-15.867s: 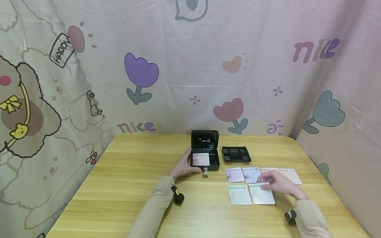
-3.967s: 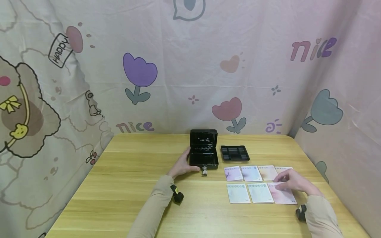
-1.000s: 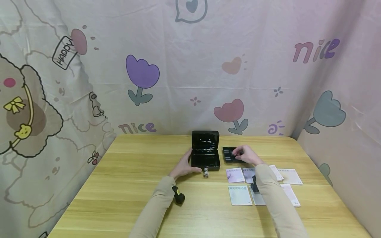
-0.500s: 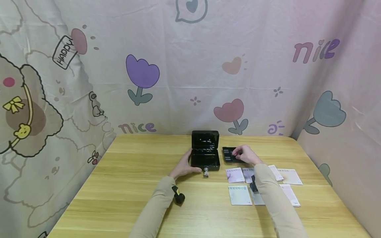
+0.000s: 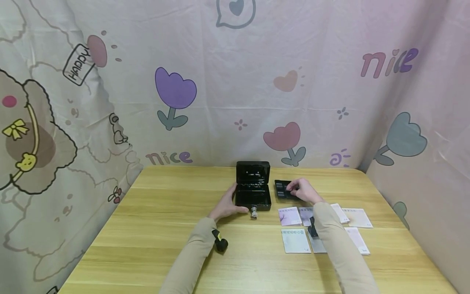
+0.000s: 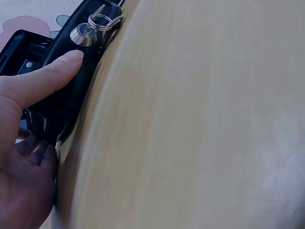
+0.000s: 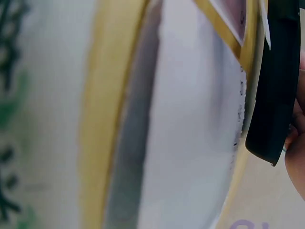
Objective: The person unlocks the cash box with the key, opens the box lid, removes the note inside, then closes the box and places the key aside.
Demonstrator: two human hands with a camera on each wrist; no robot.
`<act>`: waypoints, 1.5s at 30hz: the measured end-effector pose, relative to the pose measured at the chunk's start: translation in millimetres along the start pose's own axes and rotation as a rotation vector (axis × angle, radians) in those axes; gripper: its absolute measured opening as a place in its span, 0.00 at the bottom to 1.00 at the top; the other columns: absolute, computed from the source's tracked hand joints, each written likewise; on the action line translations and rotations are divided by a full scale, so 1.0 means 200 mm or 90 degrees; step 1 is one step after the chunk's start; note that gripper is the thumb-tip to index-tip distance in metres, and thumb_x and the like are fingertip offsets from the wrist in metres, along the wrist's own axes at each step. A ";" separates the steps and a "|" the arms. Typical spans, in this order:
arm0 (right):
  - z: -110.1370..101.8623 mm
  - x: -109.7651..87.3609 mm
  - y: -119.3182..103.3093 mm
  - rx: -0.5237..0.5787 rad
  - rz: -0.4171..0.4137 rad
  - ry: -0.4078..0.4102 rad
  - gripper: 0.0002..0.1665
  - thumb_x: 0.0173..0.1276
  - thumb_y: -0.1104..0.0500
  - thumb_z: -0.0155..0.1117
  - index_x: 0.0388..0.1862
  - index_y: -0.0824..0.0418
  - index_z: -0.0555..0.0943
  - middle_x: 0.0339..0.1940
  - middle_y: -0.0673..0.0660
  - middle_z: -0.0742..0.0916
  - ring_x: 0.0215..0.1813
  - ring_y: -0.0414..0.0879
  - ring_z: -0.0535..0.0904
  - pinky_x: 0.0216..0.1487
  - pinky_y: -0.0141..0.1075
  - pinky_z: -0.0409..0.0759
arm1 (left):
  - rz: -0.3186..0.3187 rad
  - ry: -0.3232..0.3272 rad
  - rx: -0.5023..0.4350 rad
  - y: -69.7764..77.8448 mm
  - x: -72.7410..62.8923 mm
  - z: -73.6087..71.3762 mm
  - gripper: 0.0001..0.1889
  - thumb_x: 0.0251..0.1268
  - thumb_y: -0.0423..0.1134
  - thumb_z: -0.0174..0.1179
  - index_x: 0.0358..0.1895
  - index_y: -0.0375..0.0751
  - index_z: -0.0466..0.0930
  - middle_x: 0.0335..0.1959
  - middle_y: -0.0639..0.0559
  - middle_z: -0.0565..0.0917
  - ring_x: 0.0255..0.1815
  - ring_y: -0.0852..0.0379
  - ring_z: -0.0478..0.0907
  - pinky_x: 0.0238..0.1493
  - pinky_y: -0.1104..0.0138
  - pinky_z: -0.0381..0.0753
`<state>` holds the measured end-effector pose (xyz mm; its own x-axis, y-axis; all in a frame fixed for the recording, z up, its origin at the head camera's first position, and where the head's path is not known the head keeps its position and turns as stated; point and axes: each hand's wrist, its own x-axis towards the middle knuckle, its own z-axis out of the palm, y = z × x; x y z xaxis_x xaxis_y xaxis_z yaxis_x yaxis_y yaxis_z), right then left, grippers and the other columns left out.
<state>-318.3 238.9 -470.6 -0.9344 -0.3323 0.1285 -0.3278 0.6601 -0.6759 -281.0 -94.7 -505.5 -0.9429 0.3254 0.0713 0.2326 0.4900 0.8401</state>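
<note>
A black cash box (image 5: 253, 198) stands with its lid (image 5: 253, 173) raised, and no notepad shows inside it. My left hand (image 5: 228, 204) holds its left side, thumb along the front and the other fingers round the side and back. Close by the thumb, a key with a ring (image 6: 100, 21) sits in the round lock (image 6: 83, 35). To the right of the box, my right hand (image 5: 304, 191) pinches the black compartment tray (image 5: 280, 190) near its middle, covering its right part. From the right wrist, the tray (image 7: 275, 90) shows edge-on with fingers (image 7: 299, 117) behind it.
Several notepads lie in two rows before the tray, among them a purple one (image 5: 289, 216), a pale green one (image 5: 295, 241) and a cream one (image 5: 359, 218). My right sleeve (image 5: 339, 245) covers parts of others. A patterned cloth (image 5: 220, 90) hangs behind the wooden table (image 5: 165, 196).
The pink pad once in the box now lies in the front row. My right hand moved from the pads to the tray, which shifts slightly up in view. My left hand stays put.
</note>
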 end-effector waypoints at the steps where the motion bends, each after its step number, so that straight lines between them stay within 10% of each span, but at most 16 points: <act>1: 0.00 0.00 0.00 -0.002 -0.002 0.003 0.13 0.56 0.79 0.60 0.38 0.71 0.86 0.38 0.66 0.89 0.41 0.50 0.82 0.48 0.40 0.83 | 0.000 0.000 0.000 0.00 0.00 0.00 0.63 0.47 0.44 0.80 0.81 0.36 0.43 0.83 0.38 0.48 0.83 0.37 0.48 0.83 0.44 0.52; 45: 0.16 -0.05 -0.38 -0.036 -0.093 0.009 0.12 0.58 0.78 0.63 0.36 0.67 0.87 0.36 0.60 0.90 0.36 0.47 0.81 0.41 0.33 0.83 | 0.005 -0.001 -0.002 0.01 0.00 0.00 0.63 0.46 0.44 0.80 0.81 0.35 0.44 0.83 0.37 0.48 0.83 0.36 0.48 0.82 0.43 0.51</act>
<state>-279.6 171.3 -443.6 -0.8777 -0.4187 0.2330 -0.4676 0.6425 -0.6070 -280.2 -94.7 -504.0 -0.9408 0.3303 0.0764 0.2387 0.4853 0.8411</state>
